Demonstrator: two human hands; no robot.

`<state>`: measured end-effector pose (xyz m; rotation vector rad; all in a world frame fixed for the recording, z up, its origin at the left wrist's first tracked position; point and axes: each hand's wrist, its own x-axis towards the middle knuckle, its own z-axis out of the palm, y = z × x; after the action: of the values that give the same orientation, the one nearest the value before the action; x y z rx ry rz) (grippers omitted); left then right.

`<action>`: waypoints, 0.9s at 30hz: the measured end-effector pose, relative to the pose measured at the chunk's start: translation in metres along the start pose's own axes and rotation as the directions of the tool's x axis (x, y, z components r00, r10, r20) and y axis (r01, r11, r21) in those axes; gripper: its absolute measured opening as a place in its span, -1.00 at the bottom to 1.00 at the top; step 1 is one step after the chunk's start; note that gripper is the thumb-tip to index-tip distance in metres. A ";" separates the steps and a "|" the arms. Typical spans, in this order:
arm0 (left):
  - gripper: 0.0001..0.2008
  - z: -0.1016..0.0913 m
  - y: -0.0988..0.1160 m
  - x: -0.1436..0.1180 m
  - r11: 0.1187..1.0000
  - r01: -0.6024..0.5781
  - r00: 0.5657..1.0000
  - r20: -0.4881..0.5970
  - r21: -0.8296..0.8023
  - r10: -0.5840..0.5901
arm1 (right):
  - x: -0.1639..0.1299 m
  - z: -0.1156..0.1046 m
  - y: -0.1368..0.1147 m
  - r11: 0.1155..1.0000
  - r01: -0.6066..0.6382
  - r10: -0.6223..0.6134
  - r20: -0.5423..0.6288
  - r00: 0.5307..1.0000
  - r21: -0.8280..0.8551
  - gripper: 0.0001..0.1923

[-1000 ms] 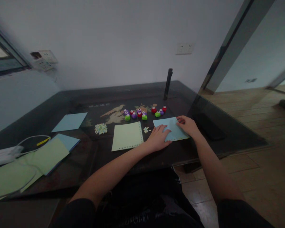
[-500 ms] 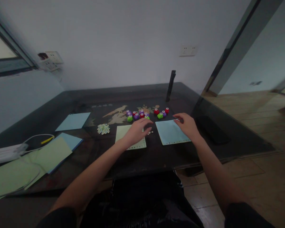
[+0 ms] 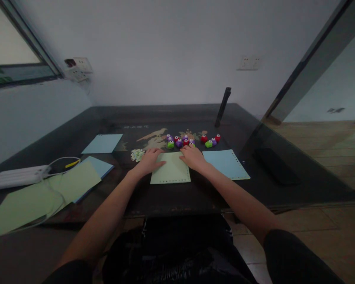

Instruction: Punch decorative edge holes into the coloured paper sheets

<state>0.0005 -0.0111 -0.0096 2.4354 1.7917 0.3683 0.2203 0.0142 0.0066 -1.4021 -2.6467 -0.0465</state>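
A pale green sheet of paper [image 3: 173, 171], with a row of holes along its near edge, lies flat on the dark table. My left hand [image 3: 149, 161] rests at its left edge, fingers stretched out and thumb over the paper. On its upper right corner lies my right hand [image 3: 193, 157], fingers also extended. Beside my left hand is a heap of small pale pieces [image 3: 137, 155], partly covered by it. A light blue punched sheet [image 3: 226, 163] lies to the right, under or beside my right wrist. Several small red, purple and green eyed figures [image 3: 179, 142] sit just beyond the green sheet.
More green paper [image 3: 50, 193] and blue paper [image 3: 102, 144] lie on the left, near a white power strip [image 3: 17, 176] with its cable. A dark phone-like slab [image 3: 276, 166] lies at the right. A black upright stick [image 3: 223, 107] stands at the back of the table [image 3: 171, 201].
My right hand has moved left from the blue sheet to the green sheet's right corner. My left hand has shifted left to its left edge. The camera view has turned slightly left.
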 end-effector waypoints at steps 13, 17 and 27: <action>-0.49 0.003 -0.001 0.002 0.998 0.047 0.999 0.002 0.051 -0.047 | -0.002 0.008 0.002 1.000 0.010 -0.009 -0.029 1.000 0.005 -0.64; -0.50 0.001 0.000 0.001 0.998 0.045 0.999 -0.001 0.049 -0.045 | -0.004 0.007 0.002 1.000 0.010 -0.010 -0.045 0.999 0.020 -0.64; -0.56 -0.003 0.005 -0.001 0.997 0.056 0.998 -0.018 0.048 -0.055 | -0.005 0.008 0.005 0.993 0.002 0.012 -0.112 0.994 0.121 -0.70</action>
<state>0.0042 -0.0143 -0.0056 2.4156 1.8925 0.3459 0.2258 0.0137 -0.0020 -1.3272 -2.5093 0.0336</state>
